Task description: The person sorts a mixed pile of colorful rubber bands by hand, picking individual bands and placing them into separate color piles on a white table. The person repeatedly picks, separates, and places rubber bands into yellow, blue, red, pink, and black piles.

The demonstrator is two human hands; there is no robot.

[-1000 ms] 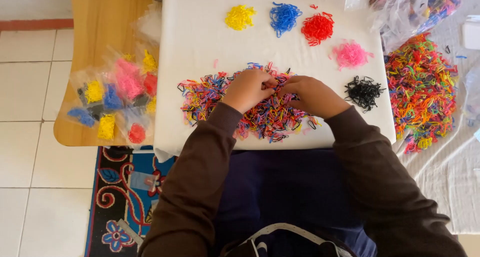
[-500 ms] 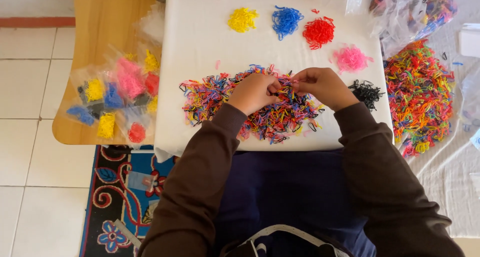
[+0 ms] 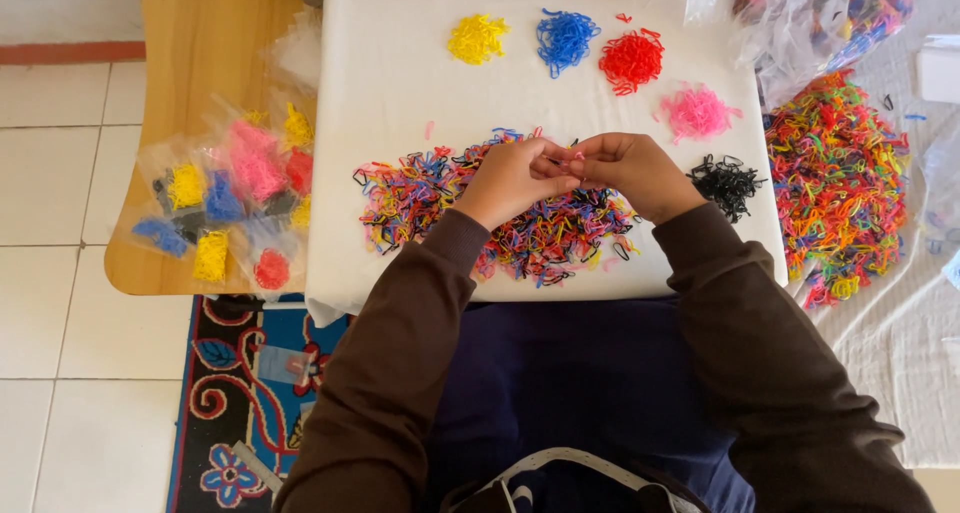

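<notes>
A wide mixed heap of small coloured rubber bands [image 3: 420,193] lies on the white cloth [image 3: 400,83] in front of me. My left hand [image 3: 515,178] and my right hand [image 3: 630,173] hover over its middle, fingertips pinched together on a few small bands between them. Sorted piles sit beyond: yellow [image 3: 477,39], blue [image 3: 565,37], red [image 3: 632,59], pink [image 3: 697,112] and black [image 3: 727,183], the black one just right of my right hand.
A second large mixed pile of bands [image 3: 838,178] lies on cloth at the right, below clear plastic bags [image 3: 820,13]. On the wooden table [image 3: 195,33] at the left are small bags of sorted bands [image 3: 235,198]. A patterned rug [image 3: 240,393] covers the tiled floor.
Both hands lifted from the heap and came together, fingertips now pinching bands above it. The right hand shifted slightly right and up.
</notes>
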